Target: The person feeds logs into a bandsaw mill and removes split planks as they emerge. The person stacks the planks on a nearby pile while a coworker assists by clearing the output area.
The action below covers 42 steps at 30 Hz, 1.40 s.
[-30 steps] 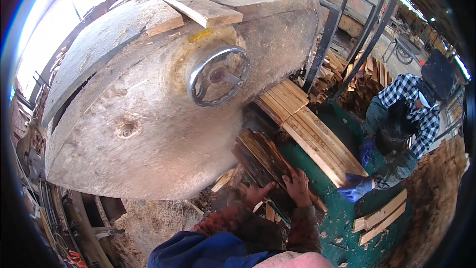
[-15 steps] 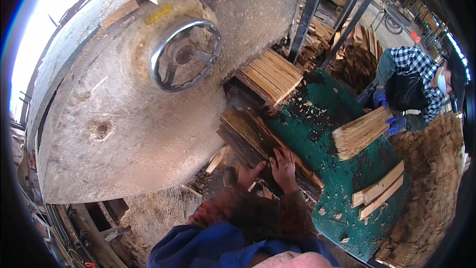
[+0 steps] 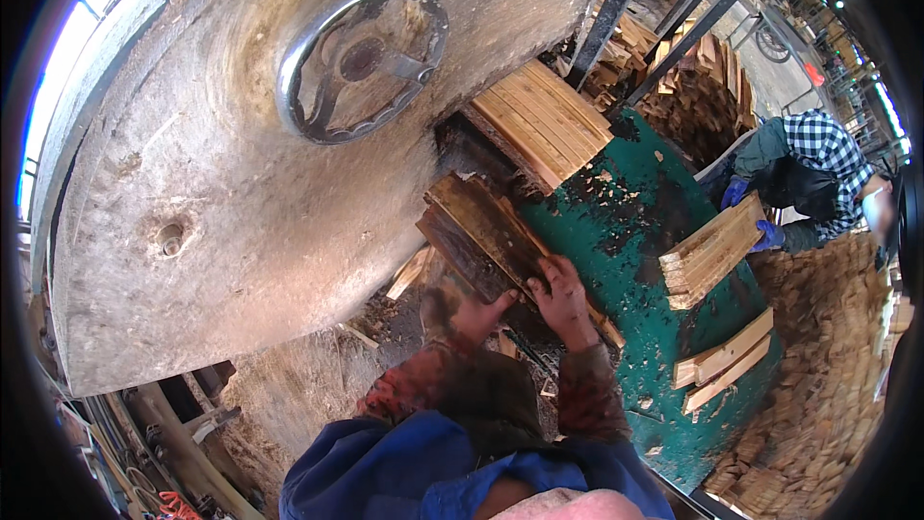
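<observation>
Head view shows left hand [image 3: 478, 317] and right hand [image 3: 562, 302] touching dark boards [image 3: 483, 229].

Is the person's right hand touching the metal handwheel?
No, the right hand rests on the dark boards, apart from the metal handwheel.

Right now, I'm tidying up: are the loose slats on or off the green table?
On: the slats lie with green table showing around them.

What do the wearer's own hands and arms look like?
The left hand and right hand are bare, without gloves. The left sleeve is mottled red and dark; the right sleeve looks darker, reddish-brown. Blue cloth shows nearer the body.
</observation>
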{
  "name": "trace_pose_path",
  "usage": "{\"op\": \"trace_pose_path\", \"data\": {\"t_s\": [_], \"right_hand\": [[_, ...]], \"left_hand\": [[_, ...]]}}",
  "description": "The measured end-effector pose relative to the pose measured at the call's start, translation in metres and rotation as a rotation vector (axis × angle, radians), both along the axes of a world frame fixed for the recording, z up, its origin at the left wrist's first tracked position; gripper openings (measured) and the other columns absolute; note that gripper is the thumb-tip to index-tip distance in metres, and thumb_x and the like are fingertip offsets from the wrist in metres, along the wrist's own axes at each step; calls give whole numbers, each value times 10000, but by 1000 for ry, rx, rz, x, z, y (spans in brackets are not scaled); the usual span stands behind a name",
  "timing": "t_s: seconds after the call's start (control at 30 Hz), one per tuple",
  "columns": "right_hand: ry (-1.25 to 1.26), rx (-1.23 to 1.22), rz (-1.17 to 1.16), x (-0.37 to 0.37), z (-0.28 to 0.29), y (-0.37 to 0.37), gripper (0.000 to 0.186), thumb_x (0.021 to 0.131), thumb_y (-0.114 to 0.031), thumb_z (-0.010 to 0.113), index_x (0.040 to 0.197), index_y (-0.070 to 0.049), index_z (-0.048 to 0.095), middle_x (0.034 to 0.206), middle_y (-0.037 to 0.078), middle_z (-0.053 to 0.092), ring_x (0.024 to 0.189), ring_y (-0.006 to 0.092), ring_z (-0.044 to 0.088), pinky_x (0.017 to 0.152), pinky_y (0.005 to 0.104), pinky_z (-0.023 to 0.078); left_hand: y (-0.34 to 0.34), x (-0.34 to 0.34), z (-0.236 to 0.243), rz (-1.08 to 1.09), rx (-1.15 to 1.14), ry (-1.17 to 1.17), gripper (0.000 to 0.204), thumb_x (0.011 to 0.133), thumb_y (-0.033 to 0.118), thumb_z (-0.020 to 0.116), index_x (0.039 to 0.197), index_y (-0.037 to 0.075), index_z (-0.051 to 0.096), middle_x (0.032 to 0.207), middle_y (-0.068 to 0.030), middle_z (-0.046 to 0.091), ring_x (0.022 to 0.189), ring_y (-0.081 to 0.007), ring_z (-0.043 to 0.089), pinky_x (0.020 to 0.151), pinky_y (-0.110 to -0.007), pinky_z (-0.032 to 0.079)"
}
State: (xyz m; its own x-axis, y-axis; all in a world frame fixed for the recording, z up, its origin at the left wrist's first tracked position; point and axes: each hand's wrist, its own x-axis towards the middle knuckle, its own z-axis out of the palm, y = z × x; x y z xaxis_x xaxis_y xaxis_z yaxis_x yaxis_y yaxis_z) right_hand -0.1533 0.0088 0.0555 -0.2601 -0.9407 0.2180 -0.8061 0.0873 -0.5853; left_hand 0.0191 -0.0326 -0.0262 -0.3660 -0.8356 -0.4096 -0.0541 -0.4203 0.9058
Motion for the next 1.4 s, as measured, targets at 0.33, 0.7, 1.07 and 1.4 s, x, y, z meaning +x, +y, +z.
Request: {"op": "trace_pose_path", "data": {"t_s": [0.33,0.7,1.07,1.4], "right_hand": [[375,-53,50,-33,1,-151,601,855,-132,719,1387,20,485,1313,213,533,1181,431,558,980,456,496],[239,259,-51,-64,-30,-157,504,932,-137,512,1436,-124,520,1266,211,645,1176,392,614,983,457,513],[-91,167,-143,-114,-6,25,421,859,-135,678,1260,-9,655,1156,198,702,1050,306,699,908,361,544],[-469,324,-353,-69,31,128,381,842,-127,778,1182,25,695,1038,113,747,935,134,656,848,313,534]], "left_hand": [[-1,-1,0,-83,-15,-14,432,876,325,777,1151,0,698,1019,-83,744,888,-163,711,714,-321,598],[4,-3,-16,20,-78,-15,340,873,240,788,1091,-10,714,996,-81,750,905,-156,704,811,-331,575],[2,1,8,29,30,38,557,819,410,842,1114,-39,693,998,-118,749,917,-208,715,805,-341,566],[2,2,2,-36,-14,74,451,896,263,776,1198,-39,629,1020,-92,719,856,-173,698,705,-319,582]]}}
